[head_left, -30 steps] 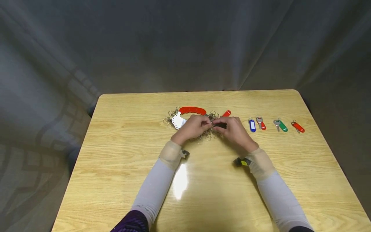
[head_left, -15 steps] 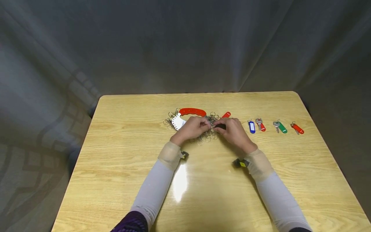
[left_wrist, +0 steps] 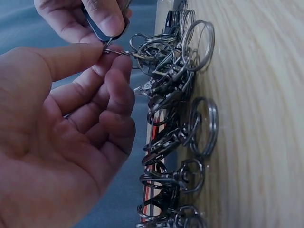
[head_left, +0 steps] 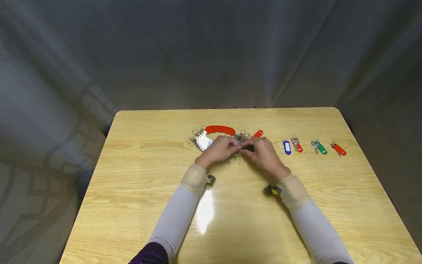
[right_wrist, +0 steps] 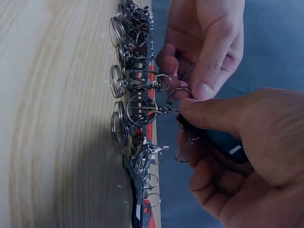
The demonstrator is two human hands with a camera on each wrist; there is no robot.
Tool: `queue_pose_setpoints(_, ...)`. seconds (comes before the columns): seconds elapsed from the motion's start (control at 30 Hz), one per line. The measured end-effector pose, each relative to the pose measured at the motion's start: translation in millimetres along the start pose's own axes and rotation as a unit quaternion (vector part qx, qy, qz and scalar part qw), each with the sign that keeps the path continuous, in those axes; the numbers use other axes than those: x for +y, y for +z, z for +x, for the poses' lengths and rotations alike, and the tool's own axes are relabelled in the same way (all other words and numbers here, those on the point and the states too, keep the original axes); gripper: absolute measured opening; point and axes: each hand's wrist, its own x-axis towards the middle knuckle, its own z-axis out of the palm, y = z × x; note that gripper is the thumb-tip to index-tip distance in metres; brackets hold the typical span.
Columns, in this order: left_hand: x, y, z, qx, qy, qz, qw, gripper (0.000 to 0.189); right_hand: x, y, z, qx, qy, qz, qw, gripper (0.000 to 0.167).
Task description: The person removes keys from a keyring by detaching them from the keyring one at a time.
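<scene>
My left hand (head_left: 222, 148) pinches a small metal split ring (right_wrist: 179, 91) between thumb and forefinger, its other fingers curled behind. Facing it, my right hand (head_left: 262, 152) grips a dark key tag (right_wrist: 221, 142) with thumb and fingers; the tag hangs at the split ring. Both hands meet over a white curved key holder plate (head_left: 202, 141) with a red handle (head_left: 220, 129). Many metal rings with swivel clips (left_wrist: 204, 128) hang along the plate's edge. My hands hide part of the plate and its rings in the head view.
Beyond my right hand a red key tag (head_left: 258, 134) lies beside the rings. Further right lie a blue tag (head_left: 287, 147), a red tag with a key (head_left: 297, 145), a green tag with a key (head_left: 319, 147) and another red one (head_left: 339, 149). A dark curtain (head_left: 211, 55) hangs behind the table.
The head view has tilted slightly, so everything sits a little lower in it. Both hands stay together at the rings, with small finger movements and the right hand turned slightly.
</scene>
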Motion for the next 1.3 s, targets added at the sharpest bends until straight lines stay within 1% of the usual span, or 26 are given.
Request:
queue_pose_setpoints(0.13, -0.1, -0.2, -0.2, 0.003, 0.007, 0.017, 0.9998, 0.015, 0.3, 1.5, -1.0, 0.009, -0.006, -0.002, 0.9999, 0.018)
queue_pose_setpoints(0.27, 1.8, -2.3, -2.0, 0.011, 0.01, 0.012, 0.9998, 0.012, 0.6, 2.1, -1.4, 0.017, -0.008, 0.0, 0.9998, 0.02)
queue_pose_setpoints(0.37, 2.4, -3.1, -3.2, 0.014, 0.012, 0.004, 0.9998, 0.01, 1.8, 2.5, -1.5, 0.016, 0.002, 0.006, 0.9999, 0.021)
queue_pose_setpoints(0.6, -0.8, -2.1, -2.8, 0.016, 0.025, -0.004, 0.9995, 0.011, 5.3, 2.8, -0.1, 0.014, 0.039, 0.02, 0.9989, 0.021)
queue_pose_setpoints(0.7, -1.4, -2.6, -2.1, 0.017, 0.025, -0.011, 0.9995, 0.011, 6.9, 3.2, 0.1, 0.014, 0.044, 0.017, 0.9988, 0.02)
queue_pose_setpoints(0.9, 1.1, -3.6, -1.0, 0.015, 0.017, -0.02, 0.9995, 0.013, 6.5, 4.1, 0.1, 0.013, 0.034, 0.013, 0.9993, 0.017)
queue_pose_setpoints(1.0, 2.4, -1.8, 0.0, 0.012, 0.017, -0.011, 0.9997, 0.012, 5.6, 5.3, 0.3, 0.015, 0.021, 0.007, 0.9996, 0.015)
queue_pose_setpoints(1.1, 3.1, 0.8, 0.9, 0.018, 0.009, 0.003, 0.9998, 0.009, 5.4, 6.5, 0.4, 0.021, 0.01, 0.002, 0.9997, 0.015)
queue_pose_setpoints(1.2, 3.0, 2.6, 1.6, 0.027, -0.004, 0.016, 0.9995, 0.009, 4.3, 5.9, -0.2, 0.03, 0.006, 0.012, 0.9995, 0.016)
queue_pose_setpoints(1.3, 2.9, 3.1, 1.8, 0.031, -0.006, 0.024, 0.9992, 0.01, 3.9, 4.5, -0.5, 0.036, 0.004, 0.02, 0.9991, 0.016)
